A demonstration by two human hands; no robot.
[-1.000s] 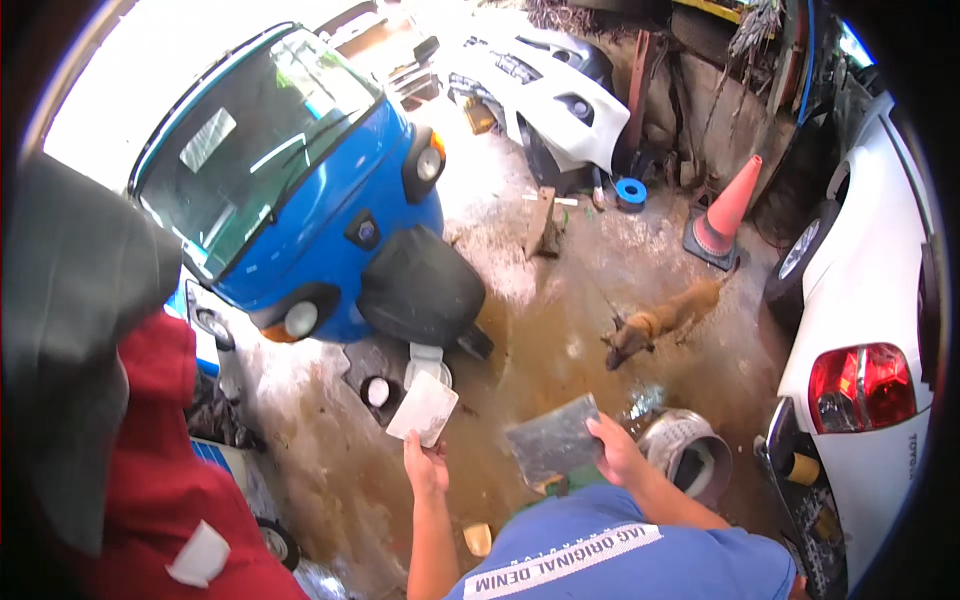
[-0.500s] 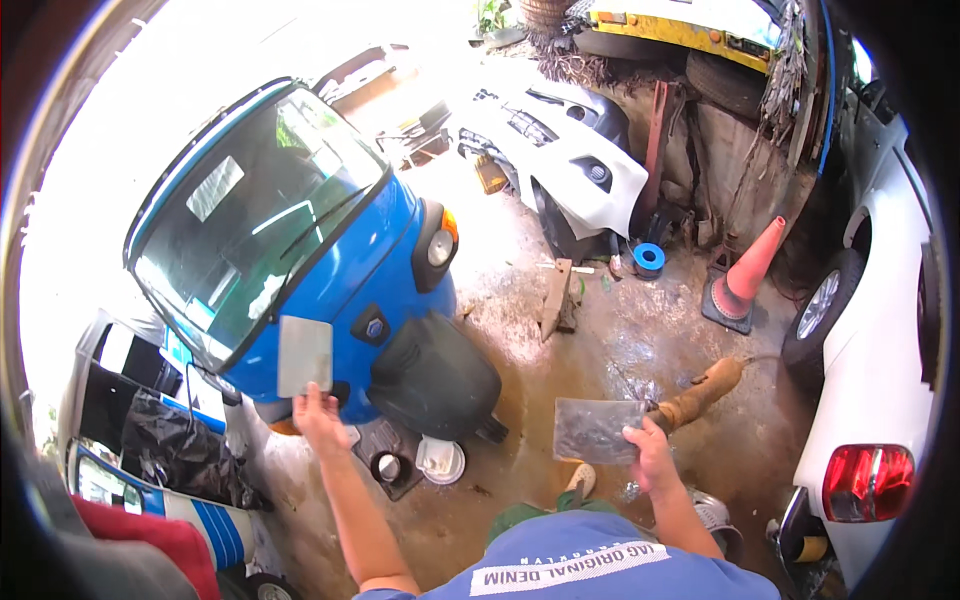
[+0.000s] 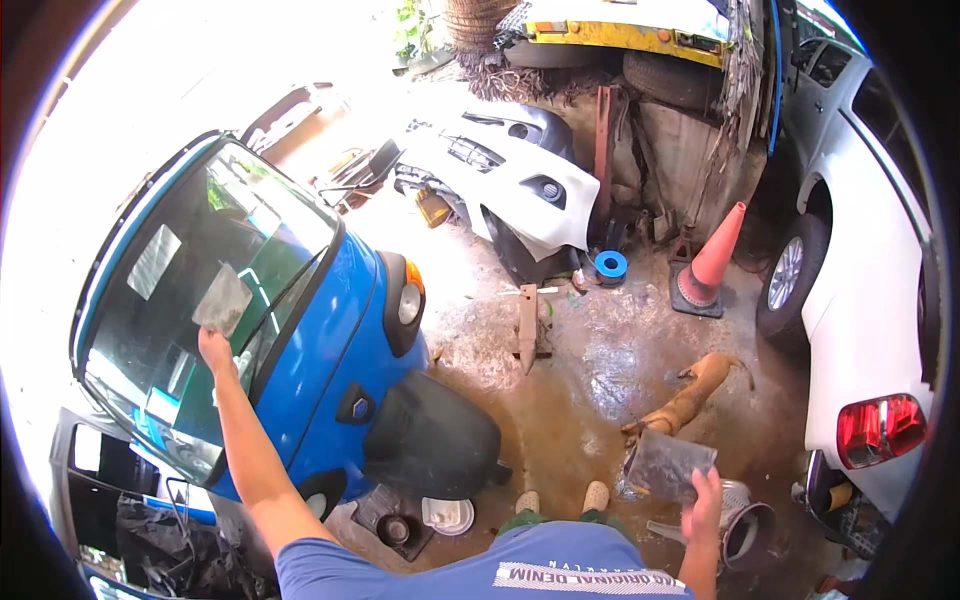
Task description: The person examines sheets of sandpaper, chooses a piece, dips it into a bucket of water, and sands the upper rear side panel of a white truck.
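My left hand [image 3: 216,352] is raised with the arm stretched out, gripping the lower edge of a thin grey rectangular sheet [image 3: 223,300]. This sheet is tilted and overlaps the windscreen [image 3: 250,240] of a blue three-wheeler [image 3: 335,340]; I cannot tell whether it touches the glass. Low on the right, my right hand [image 3: 703,508] holds a second smoky-grey rectangular sheet [image 3: 672,466] by its right edge. That one hangs over the wet floor, in front of a tan dog [image 3: 697,392]. What material the sheets are made of does not show.
A metal pot-like container [image 3: 745,535] stands beside my right hand. Farther off lie a white car bumper [image 3: 545,185], a blue reel [image 3: 611,266] and a pointed wooden piece [image 3: 528,325]. An orange cone [image 3: 717,260] stands near a white car [image 3: 860,330]. A white tub [image 3: 447,515] is by the three-wheeler.
My left hand has moved up and left with its sheet, from the body front to over the windscreen. The right hand and its sheet are lower and farther right. The dog has shifted.
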